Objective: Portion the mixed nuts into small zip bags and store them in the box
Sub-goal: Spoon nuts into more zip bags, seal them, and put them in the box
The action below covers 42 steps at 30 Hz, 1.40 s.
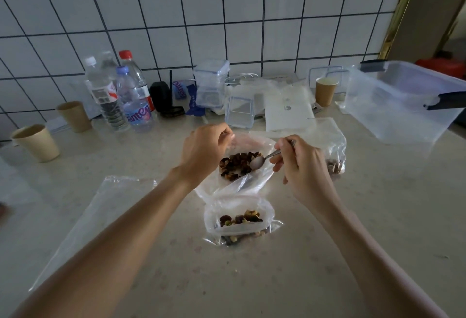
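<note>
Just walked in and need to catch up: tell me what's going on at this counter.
A person is portioning mixed nuts. The left hand holds open the rim of a big bag of nuts, while the right hand holds a spoon with its bowl in the nuts. Nearer the person, a small zip bag stands open and partly filled. Another bag with nuts lies to the right. The clear storage box sits far right; no bags are visible in it.

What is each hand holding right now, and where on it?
Left hand pinches the nut bag at its far rim. Right hand grips the spoon by its handle.
</note>
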Each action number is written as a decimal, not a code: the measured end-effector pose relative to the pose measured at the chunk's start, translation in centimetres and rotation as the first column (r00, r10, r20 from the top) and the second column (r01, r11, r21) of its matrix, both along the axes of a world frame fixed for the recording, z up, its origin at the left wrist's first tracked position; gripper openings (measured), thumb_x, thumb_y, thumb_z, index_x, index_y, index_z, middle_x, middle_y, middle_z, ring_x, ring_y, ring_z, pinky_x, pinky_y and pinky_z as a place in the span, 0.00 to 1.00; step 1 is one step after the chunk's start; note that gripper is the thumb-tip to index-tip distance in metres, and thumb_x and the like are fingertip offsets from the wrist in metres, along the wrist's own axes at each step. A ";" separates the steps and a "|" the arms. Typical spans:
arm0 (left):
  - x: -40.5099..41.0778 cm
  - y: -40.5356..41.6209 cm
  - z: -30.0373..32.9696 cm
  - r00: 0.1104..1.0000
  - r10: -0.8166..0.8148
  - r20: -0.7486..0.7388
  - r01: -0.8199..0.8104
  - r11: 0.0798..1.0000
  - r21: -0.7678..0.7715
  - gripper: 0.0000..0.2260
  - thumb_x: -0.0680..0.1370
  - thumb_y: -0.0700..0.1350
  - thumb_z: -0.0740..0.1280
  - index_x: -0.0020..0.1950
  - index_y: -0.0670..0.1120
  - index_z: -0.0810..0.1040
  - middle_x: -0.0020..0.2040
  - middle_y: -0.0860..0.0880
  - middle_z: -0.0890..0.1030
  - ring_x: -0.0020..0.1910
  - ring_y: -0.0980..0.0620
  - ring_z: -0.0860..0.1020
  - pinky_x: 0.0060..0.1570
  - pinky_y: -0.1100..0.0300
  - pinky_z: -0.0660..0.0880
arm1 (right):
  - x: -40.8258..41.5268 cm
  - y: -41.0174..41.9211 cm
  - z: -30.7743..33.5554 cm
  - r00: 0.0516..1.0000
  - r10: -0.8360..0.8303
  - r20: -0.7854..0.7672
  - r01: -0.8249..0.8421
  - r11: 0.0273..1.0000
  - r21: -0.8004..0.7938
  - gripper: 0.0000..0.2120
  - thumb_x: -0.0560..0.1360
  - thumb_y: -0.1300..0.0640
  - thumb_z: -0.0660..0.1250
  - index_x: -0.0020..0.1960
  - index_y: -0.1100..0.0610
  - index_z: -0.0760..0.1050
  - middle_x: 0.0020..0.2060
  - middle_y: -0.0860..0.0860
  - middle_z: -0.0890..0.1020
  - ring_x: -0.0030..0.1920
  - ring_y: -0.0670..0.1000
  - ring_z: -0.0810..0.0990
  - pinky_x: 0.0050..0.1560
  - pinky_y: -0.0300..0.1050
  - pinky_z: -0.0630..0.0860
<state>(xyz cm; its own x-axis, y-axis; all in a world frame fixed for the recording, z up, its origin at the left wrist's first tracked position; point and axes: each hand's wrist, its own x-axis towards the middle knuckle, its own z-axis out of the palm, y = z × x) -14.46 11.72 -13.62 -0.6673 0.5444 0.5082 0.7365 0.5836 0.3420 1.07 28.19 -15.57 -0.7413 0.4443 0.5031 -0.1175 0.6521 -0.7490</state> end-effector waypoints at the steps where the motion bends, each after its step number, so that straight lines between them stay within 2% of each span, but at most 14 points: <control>1: 0.1 -0.1 0.1 0.999 -0.032 -0.003 0.032 0.999 0.023 0.09 0.85 0.49 0.64 0.50 0.49 0.82 0.40 0.55 0.82 0.38 0.55 0.79 0.36 0.58 0.72 | -0.2 -0.3 -0.2 1.000 0.009 0.015 -0.010 0.999 0.041 0.13 0.87 0.53 0.57 0.51 0.56 0.77 0.37 0.47 0.85 0.33 0.44 0.83 0.32 0.38 0.77; 3: 0.3 -0.1 0.3 0.996 -0.084 -0.018 0.085 0.994 0.063 0.08 0.85 0.49 0.64 0.52 0.49 0.82 0.42 0.54 0.82 0.40 0.54 0.79 0.39 0.55 0.76 | -0.7 -0.8 -0.5 0.998 0.025 0.059 -0.031 0.994 0.101 0.14 0.87 0.53 0.57 0.51 0.58 0.77 0.36 0.49 0.85 0.30 0.45 0.81 0.31 0.44 0.78; 6: 0.4 -0.2 0.3 0.987 -0.125 -0.098 0.136 0.985 0.110 0.07 0.85 0.47 0.65 0.54 0.47 0.82 0.45 0.53 0.81 0.40 0.54 0.79 0.40 0.52 0.78 | -1.2 -1.3 -1.0 0.996 0.036 0.087 -0.040 0.998 0.039 0.13 0.87 0.55 0.58 0.50 0.59 0.79 0.38 0.48 0.85 0.28 0.41 0.81 0.30 0.37 0.76; 8: 0.5 -0.3 0.1 0.984 -0.145 -0.105 0.160 0.976 0.147 0.07 0.85 0.46 0.65 0.54 0.46 0.82 0.46 0.52 0.82 0.41 0.53 0.79 0.40 0.50 0.79 | -1.3 -1.3 -1.0 0.992 0.058 0.112 -0.042 0.989 -0.140 0.13 0.86 0.56 0.60 0.52 0.60 0.80 0.41 0.49 0.87 0.29 0.48 0.84 0.31 0.45 0.81; 10: 0.5 -0.2 -0.1 0.983 -0.160 -0.091 0.174 0.970 0.172 0.07 0.85 0.46 0.66 0.54 0.46 0.82 0.46 0.52 0.82 0.42 0.53 0.80 0.42 0.48 0.80 | -1.3 -1.2 -0.8 0.984 0.111 0.140 -0.053 0.931 -0.362 0.12 0.86 0.57 0.60 0.55 0.62 0.80 0.43 0.51 0.88 0.34 0.55 0.87 0.31 0.54 0.83; 13: 0.5 -0.1 -0.1 0.981 -0.168 -0.096 0.185 0.961 0.206 0.07 0.85 0.47 0.66 0.54 0.47 0.82 0.46 0.53 0.82 0.43 0.53 0.81 0.42 0.47 0.80 | -1.3 -1.2 -0.5 0.974 0.174 0.147 -0.049 0.791 -0.610 0.13 0.87 0.59 0.58 0.58 0.66 0.79 0.44 0.55 0.88 0.37 0.58 0.87 0.28 0.49 0.81; 16: 0.2 -0.2 0.0 0.982 -0.162 -0.094 0.181 0.948 0.263 0.06 0.85 0.47 0.66 0.53 0.47 0.82 0.46 0.54 0.82 0.43 0.55 0.81 0.42 0.49 0.80 | -1.1 -1.0 -0.3 0.966 0.223 0.131 -0.066 0.703 -0.708 0.14 0.87 0.60 0.57 0.58 0.66 0.79 0.45 0.58 0.88 0.39 0.59 0.87 0.30 0.49 0.80; 20: -0.2 -0.3 -0.3 0.991 -0.122 -0.062 0.135 0.943 0.306 0.07 0.85 0.46 0.66 0.54 0.46 0.82 0.47 0.53 0.83 0.44 0.55 0.82 0.44 0.53 0.81 | -0.9 -1.0 -0.2 0.966 0.235 0.104 -0.071 0.632 -0.772 0.13 0.87 0.61 0.57 0.58 0.66 0.79 0.46 0.60 0.88 0.41 0.60 0.87 0.31 0.49 0.81; 27: -0.6 -0.4 -0.3 0.997 -0.075 -0.006 0.074 0.955 0.286 0.07 0.85 0.47 0.66 0.54 0.47 0.82 0.45 0.56 0.83 0.44 0.61 0.80 0.41 0.73 0.72 | -0.8 -1.0 -0.2 0.975 0.217 0.051 -0.077 0.542 -0.837 0.13 0.86 0.61 0.57 0.57 0.65 0.79 0.46 0.61 0.88 0.43 0.60 0.87 0.35 0.49 0.81; 33: -0.6 -0.8 0.1 0.997 -0.071 0.032 0.061 0.964 0.259 0.06 0.84 0.48 0.67 0.56 0.49 0.83 0.47 0.58 0.83 0.47 0.63 0.80 0.47 0.75 0.72 | -0.8 -1.0 -0.2 0.977 0.213 -0.012 -0.126 0.533 -0.837 0.14 0.87 0.59 0.57 0.57 0.64 0.79 0.47 0.61 0.88 0.42 0.59 0.87 0.34 0.49 0.80; 36: -0.3 -1.6 0.5 0.997 -0.070 0.038 0.059 0.970 0.237 0.07 0.83 0.48 0.68 0.58 0.49 0.83 0.52 0.58 0.83 0.52 0.60 0.81 0.52 0.68 0.74 | -0.7 -0.7 0.1 0.983 0.186 -0.009 -0.112 0.554 -0.825 0.14 0.87 0.58 0.56 0.56 0.64 0.79 0.46 0.62 0.88 0.40 0.59 0.87 0.32 0.48 0.79; 42: 2.3 -4.3 0.6 0.998 -0.054 -0.044 0.062 0.975 0.215 0.07 0.81 0.47 0.71 0.57 0.47 0.83 0.53 0.55 0.84 0.53 0.58 0.80 0.49 0.73 0.69 | -0.4 -0.5 0.7 0.985 0.167 -0.030 -0.119 0.553 -0.825 0.15 0.87 0.60 0.56 0.54 0.66 0.79 0.43 0.64 0.87 0.36 0.59 0.85 0.28 0.46 0.77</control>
<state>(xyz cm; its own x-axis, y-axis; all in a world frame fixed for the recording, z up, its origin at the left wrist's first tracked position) -12.18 7.42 -13.03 -0.6162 0.4565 0.6418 0.7816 0.4548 0.4269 0.70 27.68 -14.87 -0.8444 0.5324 -0.0599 -0.1027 -0.2705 -0.9572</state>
